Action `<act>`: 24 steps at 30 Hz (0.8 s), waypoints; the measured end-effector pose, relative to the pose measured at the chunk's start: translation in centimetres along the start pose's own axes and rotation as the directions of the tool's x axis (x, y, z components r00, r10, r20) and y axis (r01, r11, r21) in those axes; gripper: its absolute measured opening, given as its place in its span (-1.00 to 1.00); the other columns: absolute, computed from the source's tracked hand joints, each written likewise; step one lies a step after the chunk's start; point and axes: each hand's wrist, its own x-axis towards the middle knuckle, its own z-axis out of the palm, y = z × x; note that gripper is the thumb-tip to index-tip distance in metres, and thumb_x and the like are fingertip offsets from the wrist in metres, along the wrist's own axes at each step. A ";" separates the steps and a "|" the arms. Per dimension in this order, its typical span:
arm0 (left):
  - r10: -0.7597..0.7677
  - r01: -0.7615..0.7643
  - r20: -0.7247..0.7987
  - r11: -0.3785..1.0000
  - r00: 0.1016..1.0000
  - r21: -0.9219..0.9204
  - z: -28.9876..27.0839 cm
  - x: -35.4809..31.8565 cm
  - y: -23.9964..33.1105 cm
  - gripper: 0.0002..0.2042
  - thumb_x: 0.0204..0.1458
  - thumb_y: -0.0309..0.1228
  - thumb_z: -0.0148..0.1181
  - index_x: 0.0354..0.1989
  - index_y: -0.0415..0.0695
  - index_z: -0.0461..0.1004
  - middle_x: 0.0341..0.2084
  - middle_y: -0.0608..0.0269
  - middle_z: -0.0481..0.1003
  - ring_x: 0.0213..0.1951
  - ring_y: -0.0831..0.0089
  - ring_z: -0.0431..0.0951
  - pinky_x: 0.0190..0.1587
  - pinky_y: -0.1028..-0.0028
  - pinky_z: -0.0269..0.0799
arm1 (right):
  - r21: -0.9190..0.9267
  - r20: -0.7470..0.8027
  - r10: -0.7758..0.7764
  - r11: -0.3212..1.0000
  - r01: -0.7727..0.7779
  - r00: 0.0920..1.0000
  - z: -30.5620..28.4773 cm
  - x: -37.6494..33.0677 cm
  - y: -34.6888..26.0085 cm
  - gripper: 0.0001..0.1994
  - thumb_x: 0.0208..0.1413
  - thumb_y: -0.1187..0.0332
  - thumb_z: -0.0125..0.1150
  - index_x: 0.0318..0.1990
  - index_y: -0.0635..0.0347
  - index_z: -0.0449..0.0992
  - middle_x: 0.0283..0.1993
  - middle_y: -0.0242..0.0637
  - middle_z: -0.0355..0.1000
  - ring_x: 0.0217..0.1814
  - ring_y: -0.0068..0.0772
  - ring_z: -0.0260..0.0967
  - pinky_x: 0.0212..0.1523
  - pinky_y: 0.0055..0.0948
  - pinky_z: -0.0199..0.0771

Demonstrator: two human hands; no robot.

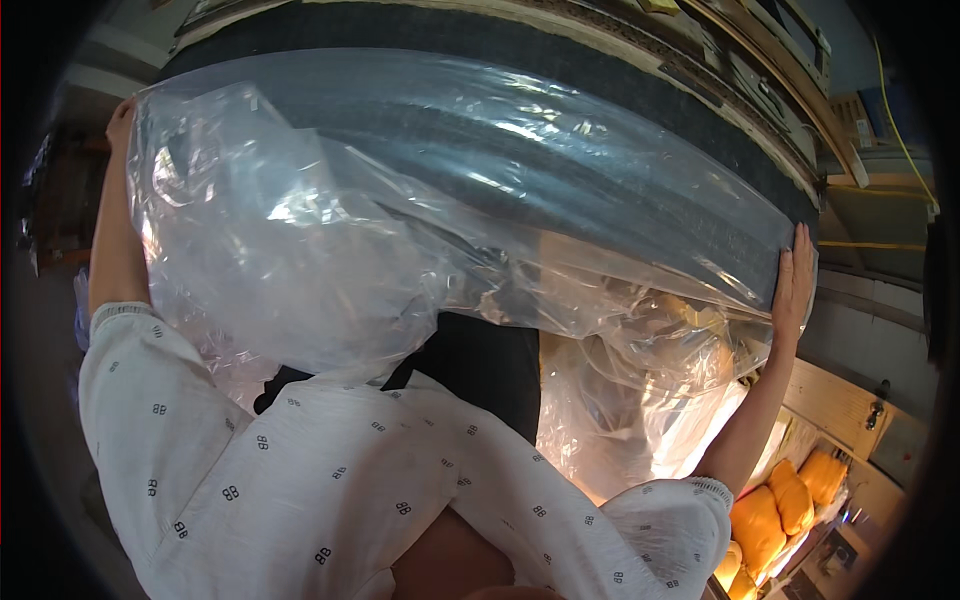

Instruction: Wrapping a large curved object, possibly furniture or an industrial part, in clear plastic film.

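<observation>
Clear, crinkled plastic sheet [330, 230] over dark mattress [600, 170]

A clear plastic bag [330, 250], thin, glossy and creased, covers a dark, matt, ribbed cloth-like cushion [560, 170]. The sleeves [250, 450] are soft white printed cloth. Yellow bundles [775, 510] look smooth and shiny under plastic wrap.

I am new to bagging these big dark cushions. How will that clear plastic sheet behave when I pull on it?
The clear plastic sheet is probably floppy and very light: it crumples and sags in folds below the dark cushion. Its glossy highlights suggest it is slippery, so it may slide from the left hand or right hand. It looks thin, perhaps prone to tearing.
</observation>
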 end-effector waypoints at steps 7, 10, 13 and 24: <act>0.101 -0.137 -0.210 0.977 0.972 -0.165 1.3 -6.0 13.7 -0.61 -0.06 0.04 0.07 -0.15 0.09 0.52 -0.32 0.25 0.54 -0.22 0.34 0.52 -0.15 0.39 0.36 | -0.019 -0.023 0.360 0.932 -0.361 0.933 1.6 0.9 7.5 -0.50 0.21 0.06 -0.24 0.23 0.12 0.13 0.33 -0.18 -0.02 0.36 -0.06 -0.12 0.30 -0.24 -0.15; 0.013 -0.051 -0.220 0.984 0.975 -0.169 0.5 -7.0 13.6 -0.61 -0.08 0.03 0.08 -0.16 0.10 0.52 -0.31 0.25 0.54 -0.20 0.33 0.52 -0.16 0.41 0.37 | -0.737 -0.035 0.333 0.628 -0.249 0.942 -0.9 3.3 -0.7 -0.50 0.18 0.02 -0.18 0.18 0.11 0.18 0.30 -0.23 0.05 0.30 -0.11 0.00 0.23 -0.23 0.02; 0.070 -0.077 -0.218 0.997 0.973 -0.024 2.4 -6.0 16.4 -0.60 -0.09 0.05 0.10 -0.14 0.13 0.52 -0.30 0.25 0.54 -0.22 0.37 0.52 -0.16 0.43 0.36 | -0.238 -0.374 -0.149 0.969 0.061 0.915 -5.6 2.9 -6.8 -0.66 0.16 0.11 -0.08 -0.14 0.19 0.42 -0.04 -0.24 0.33 -0.02 -0.32 0.30 -0.08 -0.34 0.29; -0.164 0.033 -0.308 0.921 0.937 -0.389 -0.5 -8.4 17.1 -0.65 -0.14 -0.03 0.12 -0.27 0.02 0.57 -0.32 0.19 0.55 -0.23 0.26 0.54 -0.15 0.40 0.38 | 0.638 0.188 -0.481 0.723 0.266 0.857 9.5 -17.6 -40.2 -0.66 -0.18 0.34 0.23 -0.19 0.21 0.42 -0.22 -0.04 0.36 -0.14 0.05 0.28 -0.12 -0.17 0.29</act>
